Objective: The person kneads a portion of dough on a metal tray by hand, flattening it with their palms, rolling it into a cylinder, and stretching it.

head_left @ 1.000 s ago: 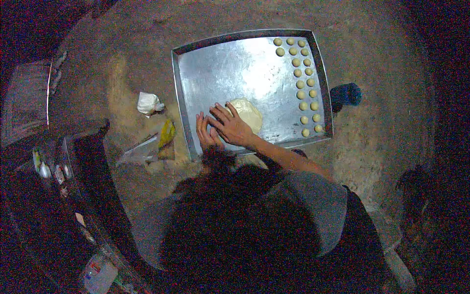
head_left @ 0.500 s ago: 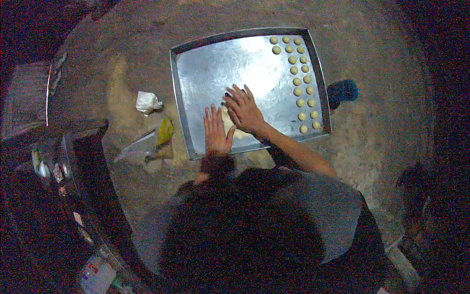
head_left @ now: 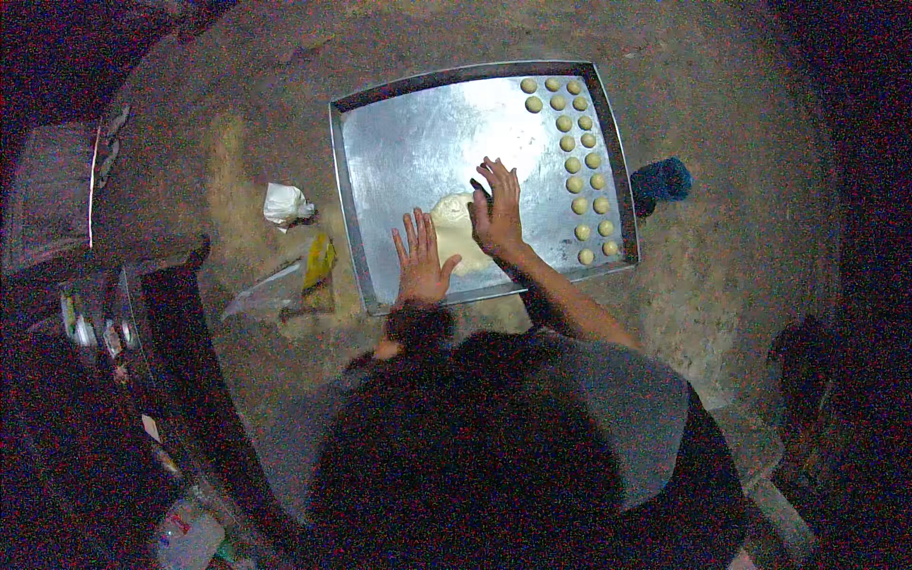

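A flattened, pale sheet of dough (head_left: 456,228) lies in the near middle of a shallow metal tray (head_left: 408,142). My left hand (head_left: 421,261) is at the dough's left edge, fingers spread and pointing away from me. Along the dough's right edge is my right hand (head_left: 500,211), its fingers stretched out; whether its palm presses down I cannot tell. Neither hand grips anything. Several small round dough balls (head_left: 573,164) sit in rough columns down the tray's right side.
The tray has raised walls and stands on a rough floor (head_left: 712,304). To its left lie a crumpled white bag (head_left: 285,204) and clear plastic with a yellow part (head_left: 320,261). A blue cylindrical object (head_left: 663,180) touches or nearly touches the tray's right side.
My right hand has moved right, off the top of the dough to its right edge, so more dough shows. My left hand stays almost in place, its fingers more spread.
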Available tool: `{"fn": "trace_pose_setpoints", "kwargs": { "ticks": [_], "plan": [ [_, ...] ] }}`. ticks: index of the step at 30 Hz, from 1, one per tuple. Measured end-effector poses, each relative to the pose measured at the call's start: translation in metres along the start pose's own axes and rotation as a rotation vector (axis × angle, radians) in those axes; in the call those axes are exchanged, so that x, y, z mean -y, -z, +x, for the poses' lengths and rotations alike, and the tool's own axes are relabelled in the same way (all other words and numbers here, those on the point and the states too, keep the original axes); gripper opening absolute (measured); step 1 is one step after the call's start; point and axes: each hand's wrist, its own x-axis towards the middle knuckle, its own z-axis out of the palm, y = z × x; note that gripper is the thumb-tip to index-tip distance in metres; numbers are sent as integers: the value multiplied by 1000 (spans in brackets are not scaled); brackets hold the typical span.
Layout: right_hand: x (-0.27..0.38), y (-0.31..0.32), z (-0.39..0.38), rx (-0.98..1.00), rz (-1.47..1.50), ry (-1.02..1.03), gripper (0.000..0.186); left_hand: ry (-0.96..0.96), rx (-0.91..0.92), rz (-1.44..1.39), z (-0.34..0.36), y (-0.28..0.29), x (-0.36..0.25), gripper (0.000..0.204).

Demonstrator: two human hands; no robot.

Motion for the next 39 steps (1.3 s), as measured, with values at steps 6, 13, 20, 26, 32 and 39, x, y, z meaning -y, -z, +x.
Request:
{"fn": "trace_pose_setpoints", "kwargs": {
  "ticks": [6,13,20,26,32,39],
  "plan": [
    [30,34,45,-165,3,-64,43,-47,-84,-175,-2,4,4,94],
    [-7,4,34,144,-337,218,45,-18,-106,-240,-7,5,10,88],
    [-4,1,51,326,-580,351,49,-7,-112,-239,-8,-1,14,83],
    [13,15,77,-77,-480,34,45,-11,-176,-287,-17,10,6,77],
    [52,-8,81,186,-391,261,56,-60,-421,-322,-47,-16,29,65],
    [32,-35,47,190,-430,177,63,74,-244,-416,-44,22,1,65]
  ]
}}
